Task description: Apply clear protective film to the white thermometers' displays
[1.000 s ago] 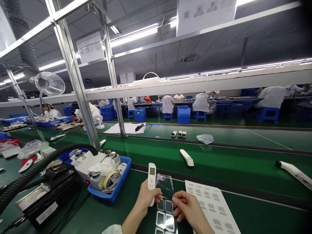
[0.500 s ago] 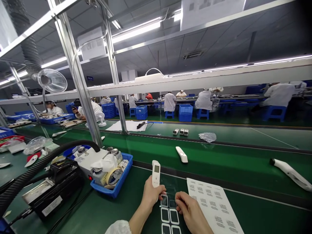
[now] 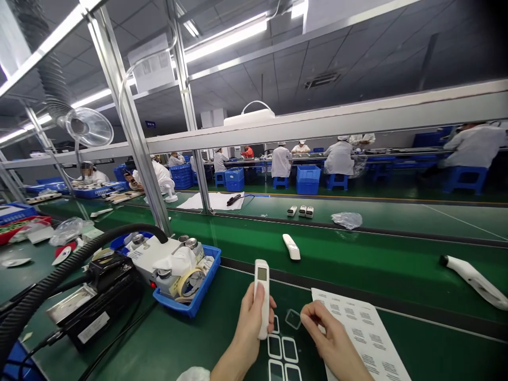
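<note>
My left hand (image 3: 252, 315) is wrapped round a white handheld device (image 3: 262, 296) with a small grey screen, held upright with the thumb on its front. My right hand (image 3: 323, 323) pinches the corner of a clear rounded-square piece with a pale rim (image 3: 293, 319). Under and between the hands, several similar white-rimmed pieces (image 3: 274, 346) lie in two columns over the green bench. A white sheet of printed labels (image 3: 357, 328) is partly covered by my right hand.
A blue tray (image 3: 186, 307) of bottles and tape sits left, beside a black machine (image 3: 91, 312) and ribbed hose. On the green belt lie a white device (image 3: 291, 247) and a larger one (image 3: 474, 280) at right. A metal post (image 3: 130, 127) rises beyond. People in white work behind.
My right hand has moved right, and a clear piece now hangs at its fingertips, apart from the others. My left hand has turned the device and moved slightly right. The view has shifted a little.
</note>
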`<state>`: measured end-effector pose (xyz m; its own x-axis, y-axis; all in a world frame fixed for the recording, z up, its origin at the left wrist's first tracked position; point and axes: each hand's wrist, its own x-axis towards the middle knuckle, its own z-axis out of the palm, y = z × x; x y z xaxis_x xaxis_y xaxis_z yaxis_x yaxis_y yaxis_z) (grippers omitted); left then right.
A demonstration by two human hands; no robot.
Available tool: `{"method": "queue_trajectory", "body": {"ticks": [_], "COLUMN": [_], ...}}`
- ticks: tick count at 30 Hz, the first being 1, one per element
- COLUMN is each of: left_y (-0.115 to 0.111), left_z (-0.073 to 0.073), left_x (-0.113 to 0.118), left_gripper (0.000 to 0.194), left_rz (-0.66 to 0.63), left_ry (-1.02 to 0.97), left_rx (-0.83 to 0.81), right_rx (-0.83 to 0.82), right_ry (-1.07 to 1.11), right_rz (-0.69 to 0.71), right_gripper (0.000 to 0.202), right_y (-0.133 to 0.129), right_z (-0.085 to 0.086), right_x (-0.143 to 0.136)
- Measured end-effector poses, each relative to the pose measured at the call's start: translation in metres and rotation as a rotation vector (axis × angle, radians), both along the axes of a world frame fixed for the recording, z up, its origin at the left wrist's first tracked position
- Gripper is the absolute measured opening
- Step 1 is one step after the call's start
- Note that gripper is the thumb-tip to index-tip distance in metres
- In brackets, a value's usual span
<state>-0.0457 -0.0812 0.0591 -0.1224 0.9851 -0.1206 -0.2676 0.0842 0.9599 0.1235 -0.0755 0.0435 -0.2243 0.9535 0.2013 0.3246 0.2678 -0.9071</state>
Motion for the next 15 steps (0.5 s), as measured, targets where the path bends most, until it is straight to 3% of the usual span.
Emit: {"method": "queue_trajectory", "body": {"ticks": [4, 10, 15], "left_y": [-0.018, -0.029, -0.031], "left_z": [0.005, 0.004, 0.002], "left_x": [0.021, 0.032, 0.038], "left_gripper": [0.067, 0.071, 0.07], "left_rz": [-0.079, -0.161, -0.175], "left_ry": [-0.305, -0.277, -0.212], "left_rx": [-0.105, -0.14, -0.167], "right_rx": [-0.023, -0.136, -0.139], "right_ry": [0.015, 0.093, 0.113], "right_rz": [-0.033, -0.075, -0.048], "right_gripper": [0.039, 0.037, 0.036], "right_y": [0.005, 0.006, 0.0], "right_z": [0.022, 0.053, 0.066], "right_x": [0.018, 0.034, 0.03]}}
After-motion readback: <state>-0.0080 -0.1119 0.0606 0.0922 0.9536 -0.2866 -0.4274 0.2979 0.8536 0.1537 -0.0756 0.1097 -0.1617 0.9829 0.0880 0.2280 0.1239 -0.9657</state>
